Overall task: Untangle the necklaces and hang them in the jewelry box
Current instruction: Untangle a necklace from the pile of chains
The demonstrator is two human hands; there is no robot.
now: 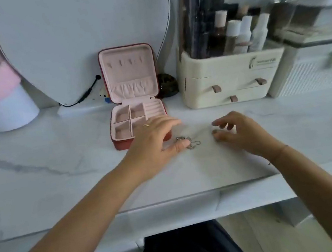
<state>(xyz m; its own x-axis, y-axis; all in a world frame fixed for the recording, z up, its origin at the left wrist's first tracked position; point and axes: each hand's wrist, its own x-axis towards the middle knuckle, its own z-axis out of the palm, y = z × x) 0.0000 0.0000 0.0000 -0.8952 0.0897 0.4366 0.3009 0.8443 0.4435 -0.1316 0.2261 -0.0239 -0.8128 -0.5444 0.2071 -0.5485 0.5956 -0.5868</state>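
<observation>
At the upper left of the frame, cut off by the edge, stands a white tub [7,114] with a pink rim under a clear dome. Whatever is inside is too blurred for me to name. To its right, a large mirror [85,41] leans at the back of the marble table [59,162].

Just left of center sits the jewelry box [129,71], open, with its lid upright. The pink lining shows a row of small hooks with nothing on them above a gathered pocket. The base has four square compartments and a strip of ring rolls, all bare as far as I can see.

My left hand [154,140] hides the box's near right corner. Its fingers are stretched out and hold nothing, and my thumb tip touches the necklaces [192,144], a small silver tangle on the table between my hands. The fine chains fade into the marble.

My right hand [236,131] is loosely curled just to the right, and I cannot tell whether it pinches a chain.

At the upper right, a cream organizer [229,78] with three drawers holds bottles and tubes under a clear cover. Beside it a white case [313,71] is blurred and cut off.
</observation>
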